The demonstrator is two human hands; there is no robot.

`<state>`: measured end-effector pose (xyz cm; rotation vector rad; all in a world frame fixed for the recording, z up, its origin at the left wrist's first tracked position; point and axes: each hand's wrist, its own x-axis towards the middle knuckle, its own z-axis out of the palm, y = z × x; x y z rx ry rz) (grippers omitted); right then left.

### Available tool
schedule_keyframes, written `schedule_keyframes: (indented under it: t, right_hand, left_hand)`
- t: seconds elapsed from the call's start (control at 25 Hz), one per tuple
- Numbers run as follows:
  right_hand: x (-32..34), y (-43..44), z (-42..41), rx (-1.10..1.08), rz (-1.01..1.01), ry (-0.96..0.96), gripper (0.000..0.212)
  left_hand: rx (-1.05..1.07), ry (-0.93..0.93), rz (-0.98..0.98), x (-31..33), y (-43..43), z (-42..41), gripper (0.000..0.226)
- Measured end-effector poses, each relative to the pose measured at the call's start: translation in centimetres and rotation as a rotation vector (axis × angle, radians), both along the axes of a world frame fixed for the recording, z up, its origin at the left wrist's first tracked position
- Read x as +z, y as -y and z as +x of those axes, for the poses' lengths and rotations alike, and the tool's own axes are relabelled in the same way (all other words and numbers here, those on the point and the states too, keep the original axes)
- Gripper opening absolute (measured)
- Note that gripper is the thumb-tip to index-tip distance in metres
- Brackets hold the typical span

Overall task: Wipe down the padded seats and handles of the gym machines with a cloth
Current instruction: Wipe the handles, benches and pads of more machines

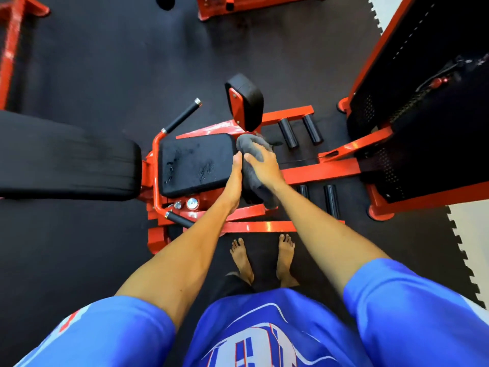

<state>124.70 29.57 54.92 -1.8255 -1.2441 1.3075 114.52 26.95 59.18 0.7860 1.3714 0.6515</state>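
Black backrest pad (66,157) far left. Seat pad (195,162) next, damp streaks on top. Left hand (235,178) flat, fingers straight and together, lying along seat pad's right edge, fingertips touching grey cloth (251,147). Cloth bunched at seat pad's right end, tail hanging down. Right hand (262,162) on top, fingers curled round cloth. Foot rollers (288,129), weight stack (423,115) further right.

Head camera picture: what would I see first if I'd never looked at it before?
The bright red machine frame jumps out against the dark floor, running across the middle. At its centre sits a black padded seat with wet-looking marks. Just right of it, the right hand curls over a grey cloth while the left hand lies straight alongside.
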Motion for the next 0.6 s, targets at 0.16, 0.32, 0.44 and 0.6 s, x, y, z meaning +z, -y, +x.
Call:
schedule_keyframes:
  t: [0.16, 0.32, 0.44, 0.6]
  right_hand:
    - [-0.8, 2.2, -0.6, 0.027, 0.009, 0.086, 0.059]
    - [-0.7, 9.3, -1.0, 0.117, 0.060, 0.164, 0.062]
    - [-0.8, 5.1, -0.4, 0.156, 0.076, 0.288, 0.057]
    - [-1.6, -2.4, 0.8, 0.191, -0.089, 0.122, 0.044]
  left_hand:
    - [0.026, -0.002, 0.062, -0.1, 0.3, -0.2, 0.076]
    - [-0.014, 0.074, 0.021, -1.1, 0.4, -1.5, 0.085]
    - [0.037, 0.141, 0.026, -1.4, 0.7, -1.1, 0.077]
    - [0.056, 0.074, 0.012, -1.9, 0.1, -0.4, 0.079]
